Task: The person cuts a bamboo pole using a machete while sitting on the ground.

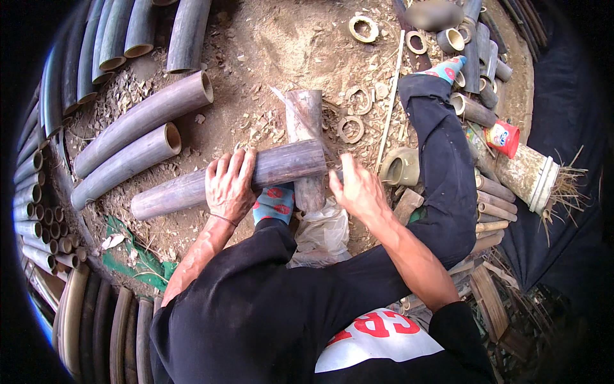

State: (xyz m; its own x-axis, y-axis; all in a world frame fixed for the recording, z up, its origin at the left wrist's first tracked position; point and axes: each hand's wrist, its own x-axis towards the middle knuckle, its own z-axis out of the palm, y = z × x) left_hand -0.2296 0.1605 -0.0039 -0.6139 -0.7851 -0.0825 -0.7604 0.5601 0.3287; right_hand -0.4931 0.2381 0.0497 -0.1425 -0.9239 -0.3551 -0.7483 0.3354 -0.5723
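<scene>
My left hand is wrapped over a dark bamboo tube, holding it from above. The tube lies slanted, its right end resting across a pale wooden block. Just beyond that end, my right hand is closed round the dark handle of what looks like a knife. A faint blurred blade seems to run up and left from it over the block; its shape is hard to make out. My sock-covered foot is just under the tube.
Two cut bamboo tubes lie at the left, with stacks of bamboo behind and below them. Bamboo rings and shavings litter the dirt. At right are a pale stick, a red cup and a whitish bucket on its side.
</scene>
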